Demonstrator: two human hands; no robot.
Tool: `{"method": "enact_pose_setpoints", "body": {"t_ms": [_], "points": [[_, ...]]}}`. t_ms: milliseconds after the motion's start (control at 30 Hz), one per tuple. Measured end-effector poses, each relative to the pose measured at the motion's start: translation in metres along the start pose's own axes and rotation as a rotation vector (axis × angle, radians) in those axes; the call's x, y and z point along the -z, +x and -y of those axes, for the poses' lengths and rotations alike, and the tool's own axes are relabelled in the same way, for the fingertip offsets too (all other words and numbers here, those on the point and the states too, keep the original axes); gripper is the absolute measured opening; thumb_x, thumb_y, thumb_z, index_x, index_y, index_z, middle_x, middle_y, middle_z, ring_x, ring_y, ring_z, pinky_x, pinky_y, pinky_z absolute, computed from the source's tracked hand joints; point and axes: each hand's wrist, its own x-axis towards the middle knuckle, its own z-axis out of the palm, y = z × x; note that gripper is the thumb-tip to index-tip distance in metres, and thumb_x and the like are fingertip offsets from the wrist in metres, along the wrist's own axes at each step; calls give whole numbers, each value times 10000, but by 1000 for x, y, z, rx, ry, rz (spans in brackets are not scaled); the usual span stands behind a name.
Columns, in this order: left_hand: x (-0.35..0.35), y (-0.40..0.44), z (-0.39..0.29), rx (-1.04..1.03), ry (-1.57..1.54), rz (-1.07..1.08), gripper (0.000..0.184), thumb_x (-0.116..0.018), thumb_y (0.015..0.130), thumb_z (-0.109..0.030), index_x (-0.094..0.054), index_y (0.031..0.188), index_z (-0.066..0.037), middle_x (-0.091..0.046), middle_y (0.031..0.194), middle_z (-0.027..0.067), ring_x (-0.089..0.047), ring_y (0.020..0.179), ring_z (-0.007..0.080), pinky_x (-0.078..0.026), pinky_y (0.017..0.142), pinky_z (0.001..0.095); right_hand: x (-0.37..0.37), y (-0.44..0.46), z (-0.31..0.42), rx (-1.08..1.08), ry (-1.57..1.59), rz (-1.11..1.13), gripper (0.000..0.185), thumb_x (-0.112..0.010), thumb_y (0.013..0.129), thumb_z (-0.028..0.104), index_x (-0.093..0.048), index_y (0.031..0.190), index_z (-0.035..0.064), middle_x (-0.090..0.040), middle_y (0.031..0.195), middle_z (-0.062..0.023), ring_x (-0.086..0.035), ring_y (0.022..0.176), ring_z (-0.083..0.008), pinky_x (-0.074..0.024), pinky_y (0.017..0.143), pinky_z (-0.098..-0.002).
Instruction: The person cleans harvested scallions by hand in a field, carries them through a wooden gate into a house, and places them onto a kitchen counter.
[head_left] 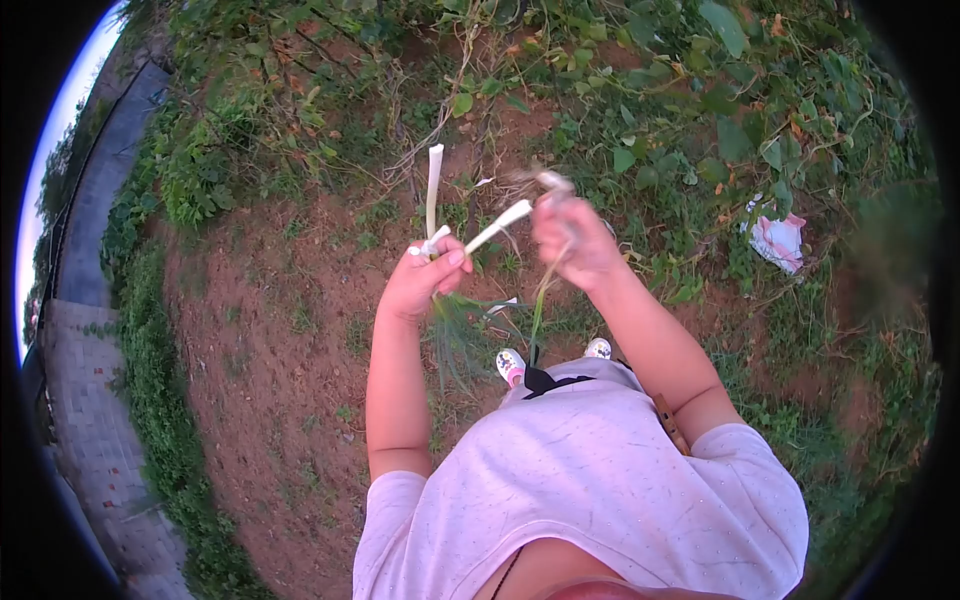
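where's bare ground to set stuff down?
Best: the reddish soil between the low green border and the left forearm, only sparse sprigs. Paving beyond that border looks open too. Crowded: leafy vines ahead and right; stalks fill the left hand.

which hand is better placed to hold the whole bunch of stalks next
Left, probably: the left hand grips several white stalks, while the right hand, blurred, appears to hold only a leafy strand.
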Motion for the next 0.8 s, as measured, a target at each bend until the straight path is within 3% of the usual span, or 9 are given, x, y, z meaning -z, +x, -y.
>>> {"method": "enact_pose_setpoints", "body": {"t_ms": [33,100,233,333,367,533,633,700,800], "points": [[7,0,6,-22,-84,-66,159,-563,802,-148,-529,716,-19,-436,515,-21,-350,413,37,-255,390,184,7,2,7,39,233,116,130,-540,792,136,-517,851,23,-424,589,47,-343,438,-18,-252,367,-146],[14,0,11,-52,-170,-137,136,-559,807,-140,-539,736,-26,-439,516,-32,-363,428,30,-259,393,175,9,0,37,185,218,173,151,-543,797,162,-510,858,28,-407,597,55,-333,448,-14,-260,362,-138],[10,4,6,-40,-23,-184,115,-571,801,-137,-545,743,-41,-466,520,-26,-405,446,41,-297,408,180,-24,1,39,103,-801,-257,494,-643,720,81,-445,1168,21,-404,656,54,-326,487,-30,-244,431,-141],[-10,16,1,-15,173,-84,115,-593,789,-149,-553,768,-43,-504,550,-8,-454,481,67,-348,457,201,-21,3,19,-117,-808,-226,517,-681,705,128,-463,1167,43,-401,667,67,-350,524,-25,-255,459,-180],[-14,18,1,-14,171,-80,115,-593,789,-149,-553,768,-43,-504,550,-8,-454,481,67,-348,457,201,-16,1,16,-133,-823,-169,388,-663,737,178,-537,1080,49,-384,614,80,-332,500,-25,-230,436,-192],[-12,11,2,7,227,-87,106,-576,800,-148,-539,777,-51,-501,565,-4,-458,504,71,-352,478,202,5,5,28,60,-518,-187,166,-570,818,222,-592,812,57,-318,497,88,-236,419,-25,-183,407,-196],[14,6,11,35,296,-244,131,-521,841,-183,-497,769,-76,-458,552,-30,-429,500,62,-358,494,193,17,8,47,217,-249,-229,211,-464,875,213,-528,950,27,-332,554,69,-285,455,-24,-233,408,-165],[17,4,15,-34,93,-322,178,-559,818,-225,-474,734,-94,-431,534,-43,-402,475,55,-347,468,188,19,9,49,213,-193,-224,244,-439,884,225,-513,999,22,-362,589,53,-306,479,-31,-258,426,-166],[4,11,16,62,275,-448,235,-605,785,-278,-458,716,-108,-401,525,-55,-370,448,49,-322,415,194,17,12,34,155,-94,-175,345,-371,903,252,-454,1132,7,-474,736,-10,-412,581,-80,-378,550,-212]]}}
